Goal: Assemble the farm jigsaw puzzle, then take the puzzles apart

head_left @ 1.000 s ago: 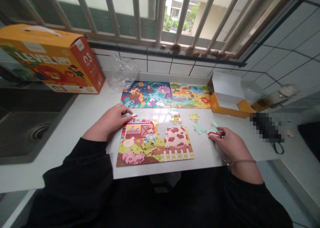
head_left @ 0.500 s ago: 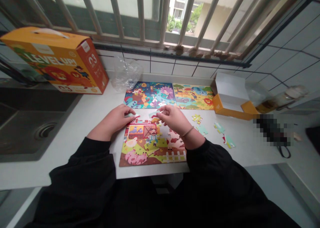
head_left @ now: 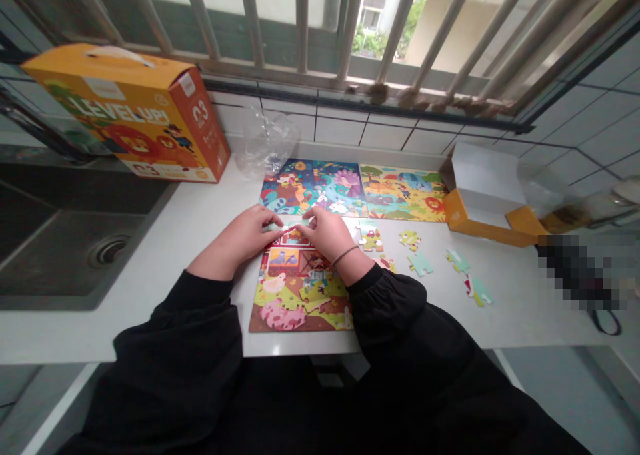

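A farm jigsaw puzzle [head_left: 277, 316], partly put together, lies on the counter in front of me. At its top left corner, my left hand [head_left: 245, 236] is closed, thumb and fingers on a pale puzzle piece [head_left: 274, 227]. My right hand [head_left: 330, 236] pinches another puzzle piece [head_left: 299, 221] with pale green and red on it, right beside the left one. Whether the two interlock I cannot tell. Part of the puzzle's right side is hidden under my right wrist and sleeve. A piece with a red tractor [head_left: 370, 234] lies just right of that hand.
Loose pieces [head_left: 420, 263] are scattered to the right. Behind lie a blue animal puzzle [head_left: 315, 187] and a yellow safari puzzle [head_left: 404, 192]. An open orange-and-white box [head_left: 493, 218] stands back right; crumpled clear plastic [head_left: 267, 148] and a large orange box [head_left: 135, 118] stand back left, near a sink [head_left: 100, 242].
My right hand has moved left with its piece, bringing it up against the piece at my left hand. The whole view has shifted slightly, and the tractor piece is now uncovered.
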The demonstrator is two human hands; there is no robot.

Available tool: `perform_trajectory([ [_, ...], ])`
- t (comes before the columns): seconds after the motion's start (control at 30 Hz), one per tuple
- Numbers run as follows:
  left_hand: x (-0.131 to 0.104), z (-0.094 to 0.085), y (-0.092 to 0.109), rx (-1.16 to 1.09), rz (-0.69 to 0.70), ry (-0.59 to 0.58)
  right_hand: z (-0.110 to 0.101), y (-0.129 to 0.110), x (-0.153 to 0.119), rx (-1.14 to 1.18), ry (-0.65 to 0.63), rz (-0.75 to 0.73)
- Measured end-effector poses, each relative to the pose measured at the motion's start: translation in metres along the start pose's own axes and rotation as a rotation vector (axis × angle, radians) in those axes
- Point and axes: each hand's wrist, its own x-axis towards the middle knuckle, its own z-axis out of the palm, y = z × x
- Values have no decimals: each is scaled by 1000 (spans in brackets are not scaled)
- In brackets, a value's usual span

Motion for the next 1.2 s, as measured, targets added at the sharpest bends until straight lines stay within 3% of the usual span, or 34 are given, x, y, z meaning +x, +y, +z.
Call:
perform_trajectory([
  [0.47, 0, -1, 5, 19, 11, 3, 3, -12, -8, -274, 29, -142],
  [0.67, 0, 1, 18, -45, 83, 60, -4, -18, -11, -358, -1, -145],
  [0.9, 4, 10, 20, -28, 141, -81, -18, -23, -23, -463, -85, -199],
  [1.03, 4, 8, 19, -18, 125, -95, -62, 11, -64, -453, 37, -92],
  [1.2, 3, 6, 20, -11, 136, -104, -139, 112, -164, -651, 331, 308],
])
